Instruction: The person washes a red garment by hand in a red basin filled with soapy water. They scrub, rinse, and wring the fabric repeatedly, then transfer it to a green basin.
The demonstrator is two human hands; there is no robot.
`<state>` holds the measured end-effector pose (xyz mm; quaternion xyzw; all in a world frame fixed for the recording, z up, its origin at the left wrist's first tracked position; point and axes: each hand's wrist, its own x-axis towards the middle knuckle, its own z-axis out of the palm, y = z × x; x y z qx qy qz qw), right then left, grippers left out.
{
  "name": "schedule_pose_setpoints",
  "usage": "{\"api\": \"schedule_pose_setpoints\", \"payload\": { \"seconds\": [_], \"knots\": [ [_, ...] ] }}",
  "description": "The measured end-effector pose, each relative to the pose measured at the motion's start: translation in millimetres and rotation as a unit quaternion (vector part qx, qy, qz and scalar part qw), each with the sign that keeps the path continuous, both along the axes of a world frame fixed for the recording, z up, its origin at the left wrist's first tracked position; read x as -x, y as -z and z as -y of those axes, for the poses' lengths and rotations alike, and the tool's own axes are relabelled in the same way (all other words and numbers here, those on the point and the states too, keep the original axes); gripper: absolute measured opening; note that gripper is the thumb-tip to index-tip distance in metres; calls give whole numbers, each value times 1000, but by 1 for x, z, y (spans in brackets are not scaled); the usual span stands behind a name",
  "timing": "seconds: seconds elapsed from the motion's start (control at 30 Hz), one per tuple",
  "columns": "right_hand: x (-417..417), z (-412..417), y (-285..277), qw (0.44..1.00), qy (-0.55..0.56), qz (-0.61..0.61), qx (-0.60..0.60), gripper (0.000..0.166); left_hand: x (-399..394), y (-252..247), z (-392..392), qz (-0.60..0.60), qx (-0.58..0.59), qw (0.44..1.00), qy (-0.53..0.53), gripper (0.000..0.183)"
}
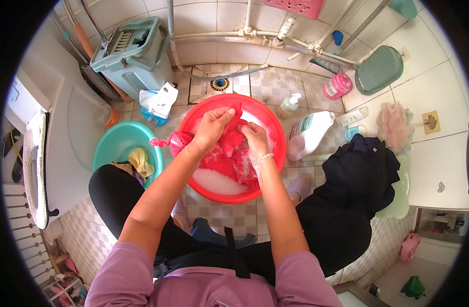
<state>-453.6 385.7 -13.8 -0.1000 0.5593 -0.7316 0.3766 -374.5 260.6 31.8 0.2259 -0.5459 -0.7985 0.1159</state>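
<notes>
Both my hands hold a wet red garment [231,140] above a round red plastic basin [279,132]. My left hand [212,128] pinches the upper fold between thumb and fingers. Close beside it, my right hand [254,140] grips the same cloth a little lower, a beaded bracelet [263,157] at its wrist. Part of the garment hangs over the basin's left side, and the rest lies in white suds [219,182]. How much cloth is under the suds is hidden.
Left of the basin stands a turquoise basin [106,144] holding a yellow cloth [141,162]. A pump bottle [289,106] and a large white detergent bottle [310,134] stand at the right, near dark clothing [359,169] over a pale green tub [401,192]. A mop bucket [131,57] stands far left.
</notes>
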Motion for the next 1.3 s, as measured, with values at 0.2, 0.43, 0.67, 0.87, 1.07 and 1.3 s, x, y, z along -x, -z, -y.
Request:
{"api": "schedule_pose_setpoints", "payload": {
  "seconds": [0.2,0.43,0.67,0.87,1.07,1.3],
  "knots": [
    [19,-13,14,961,75,-226,-143,12,12,-46,2,-84,158,983,-31,25],
    [-9,12,-63,835,42,-547,-34,39,21,-53,24,-2,76,994,82,24],
    [-28,10,-34,779,52,-614,-116,22,22,-55,50,7,111,994,22,21],
    [-18,-28,11,780,19,-582,-232,26,20,-68,53,-21,50,997,-56,21],
    [-21,28,-67,724,94,-681,-63,45,21,-66,47,64,108,985,121,24],
    [-12,6,-42,728,96,-673,-90,36,34,-119,69,-39,54,998,-14,20]
  ]
}}
